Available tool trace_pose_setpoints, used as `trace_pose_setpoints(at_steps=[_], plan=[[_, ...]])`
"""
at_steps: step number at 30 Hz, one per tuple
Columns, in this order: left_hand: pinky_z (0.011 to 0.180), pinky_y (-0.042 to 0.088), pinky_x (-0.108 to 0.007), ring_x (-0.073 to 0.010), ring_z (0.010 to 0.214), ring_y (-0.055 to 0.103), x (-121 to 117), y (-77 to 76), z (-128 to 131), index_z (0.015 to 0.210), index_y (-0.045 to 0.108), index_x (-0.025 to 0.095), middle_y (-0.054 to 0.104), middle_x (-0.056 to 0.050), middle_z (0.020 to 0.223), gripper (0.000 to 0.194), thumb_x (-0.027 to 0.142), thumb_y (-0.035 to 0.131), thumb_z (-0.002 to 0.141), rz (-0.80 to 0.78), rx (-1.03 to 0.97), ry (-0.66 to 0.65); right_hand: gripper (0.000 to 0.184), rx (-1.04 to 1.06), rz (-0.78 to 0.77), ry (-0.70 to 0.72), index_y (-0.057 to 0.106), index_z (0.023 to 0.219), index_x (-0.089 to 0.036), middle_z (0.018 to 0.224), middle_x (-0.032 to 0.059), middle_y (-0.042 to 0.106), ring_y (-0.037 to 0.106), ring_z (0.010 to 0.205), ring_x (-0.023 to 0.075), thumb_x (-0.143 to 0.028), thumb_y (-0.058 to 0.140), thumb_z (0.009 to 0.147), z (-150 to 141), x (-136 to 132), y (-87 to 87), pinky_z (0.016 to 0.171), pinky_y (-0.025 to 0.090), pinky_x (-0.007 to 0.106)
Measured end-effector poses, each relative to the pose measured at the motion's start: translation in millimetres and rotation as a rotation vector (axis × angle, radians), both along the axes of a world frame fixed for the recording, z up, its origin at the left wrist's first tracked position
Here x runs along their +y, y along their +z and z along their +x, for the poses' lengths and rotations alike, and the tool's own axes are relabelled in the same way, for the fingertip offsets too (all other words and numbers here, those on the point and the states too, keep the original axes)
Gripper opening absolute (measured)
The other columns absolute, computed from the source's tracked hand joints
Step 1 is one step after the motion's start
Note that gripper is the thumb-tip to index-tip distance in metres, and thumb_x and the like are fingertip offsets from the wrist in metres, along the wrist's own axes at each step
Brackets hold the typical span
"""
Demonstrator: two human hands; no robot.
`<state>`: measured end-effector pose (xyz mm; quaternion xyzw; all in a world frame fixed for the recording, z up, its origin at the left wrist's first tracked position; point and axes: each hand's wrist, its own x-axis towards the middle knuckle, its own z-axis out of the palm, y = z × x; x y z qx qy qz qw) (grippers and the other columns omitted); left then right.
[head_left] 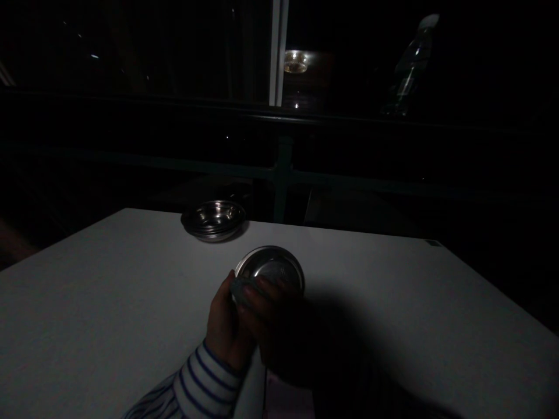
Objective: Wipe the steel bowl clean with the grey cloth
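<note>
A small round steel bowl (274,269) is held tilted just above the white table (109,302), near its middle. My left hand (225,329), in a blue-and-white striped sleeve, grips the bowl's lower left edge from behind. My right hand (266,317) lies in deep shadow to its right. Its fingers are curled and pressed against the bowl's near rim over what looks like a small grey cloth (240,287). Most of the right hand and its arm are too dark to make out.
A stack of steel bowls (213,219) stands at the table's far edge. Behind it runs a dark railing (282,174) with a pale vertical post (278,52). A bottle-like shape (410,64) shows at the upper right. The room is very dark.
</note>
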<state>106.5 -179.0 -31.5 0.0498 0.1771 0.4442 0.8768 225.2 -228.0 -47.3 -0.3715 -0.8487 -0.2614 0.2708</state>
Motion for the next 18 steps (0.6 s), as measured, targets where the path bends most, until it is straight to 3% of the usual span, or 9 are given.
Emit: trace_pose_setpoints(at_steps=[5,8,14,18], plan=[[0.064,0.052,-0.029,-0.0194,0.065,0.065,0,4.6,6,0.111,0.056,0.006,0.070,-0.010,0.075,0.036,0.023,0.044,0.082,0.013,0.084,0.095,0.039,0.124,0.052,-0.182,0.043,0.124,-0.010,0.129,0.0137,0.046,0.031,0.126,0.0254,-0.024,0.039,0.087,23,10,7.4,0.099,0.037,0.045],[0.058,0.052,-0.026,-0.0182,0.064,0.065,-1,6.6,5,0.107,0.058,0.007,0.069,-0.010,0.072,0.033,0.023,0.043,0.083,-0.011,0.087,0.109,0.041,0.119,0.051,-0.170,0.043,0.124,-0.009,0.130,0.0139,0.045,0.027,0.128,0.0270,-0.023,0.041,0.086,18,6,2.8,0.100,0.035,0.047],[0.031,0.040,-0.015,-0.0097,0.037,0.055,-1,5.2,-3,0.100,0.060,0.005,0.062,-0.005,0.054,0.035,0.032,0.048,0.081,-0.120,0.005,-0.149,0.035,0.035,0.032,0.007,0.048,0.121,-0.011,0.129,0.0043,0.048,0.028,0.128,0.0206,-0.019,0.037,0.088,-8,-7,-2.0,0.107,0.030,0.039],[0.050,0.051,-0.023,-0.0162,0.058,0.064,-2,5.6,4,0.097,0.061,0.008,0.068,-0.007,0.067,0.027,0.024,0.045,0.082,-0.038,0.104,0.052,0.039,0.097,-0.008,-0.110,0.045,0.123,-0.012,0.126,0.0112,0.049,0.033,0.125,0.0240,-0.026,0.040,0.087,13,4,5.7,0.100,0.037,0.045]])
